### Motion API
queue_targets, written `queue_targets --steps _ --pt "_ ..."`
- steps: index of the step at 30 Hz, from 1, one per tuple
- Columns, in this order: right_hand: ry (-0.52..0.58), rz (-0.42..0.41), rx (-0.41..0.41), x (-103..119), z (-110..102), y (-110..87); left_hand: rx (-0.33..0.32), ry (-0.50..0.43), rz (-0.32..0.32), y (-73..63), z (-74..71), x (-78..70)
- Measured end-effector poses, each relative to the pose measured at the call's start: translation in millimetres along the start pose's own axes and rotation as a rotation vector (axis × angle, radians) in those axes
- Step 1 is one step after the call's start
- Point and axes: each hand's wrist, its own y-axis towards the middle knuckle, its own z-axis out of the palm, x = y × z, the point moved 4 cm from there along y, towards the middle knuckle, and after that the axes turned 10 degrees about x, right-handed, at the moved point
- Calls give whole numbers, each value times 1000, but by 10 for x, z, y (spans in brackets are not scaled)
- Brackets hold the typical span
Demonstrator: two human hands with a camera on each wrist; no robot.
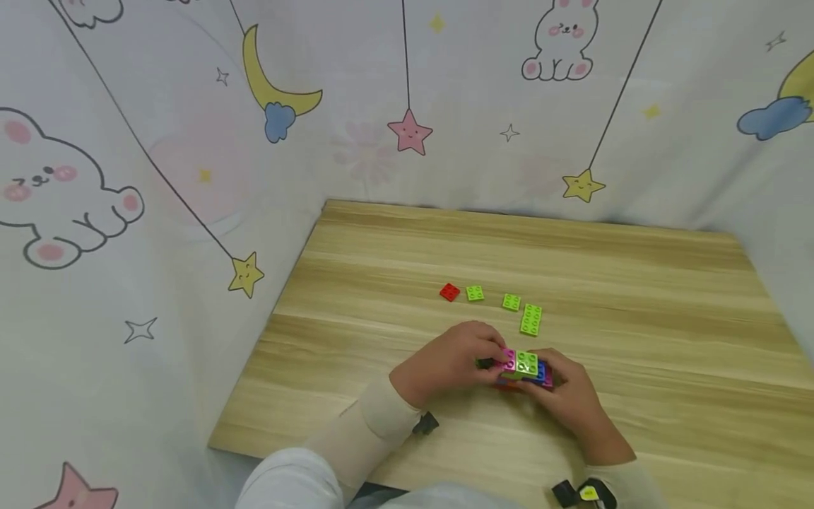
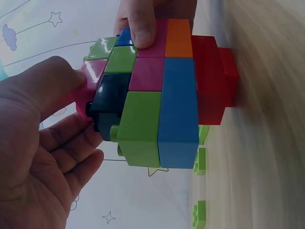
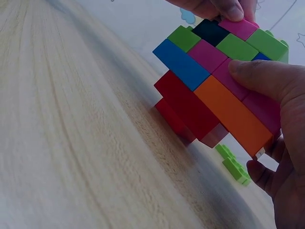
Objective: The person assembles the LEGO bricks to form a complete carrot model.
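Note:
A stepped block of toy building bricks (image 3: 190, 107) stands on the table between both hands, with red bricks at the bottom, then orange and blue, then magenta and lime layers. My left hand (image 1: 454, 359) pinches a pink brick (image 2: 93, 76) at the top, beside a lime brick (image 1: 527, 363) and a black brick (image 2: 112, 93). In the left wrist view its thumb lies on the pink brick's near side, the other fingers behind. My right hand (image 1: 572, 392) grips the block from the right, its thumb across a magenta brick (image 3: 228, 78) and its fingers on the far side.
Beyond the hands lie loose bricks on the wooden table (image 1: 668, 332): a red one (image 1: 449, 292), two small lime ones (image 1: 475, 293), and a longer lime one (image 1: 531, 319). A printed curtain (image 1: 483, 170) hangs behind the table's back edge.

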Motion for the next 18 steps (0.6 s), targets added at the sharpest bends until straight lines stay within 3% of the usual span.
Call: queue_targets --steps 7,12,15,18 --pt "-8 35 9 -167 16 -16 44 49 -55 38 -47 -70" --pt "-16 44 10 -183 36 -47 49 16 -59 29 6 -28" --pt "-10 49 19 -178 38 -53 -8 -30 -35 -17 54 48" --pt "4 55 32 -170 33 -44 -128 -140 -41 -83 58 203"
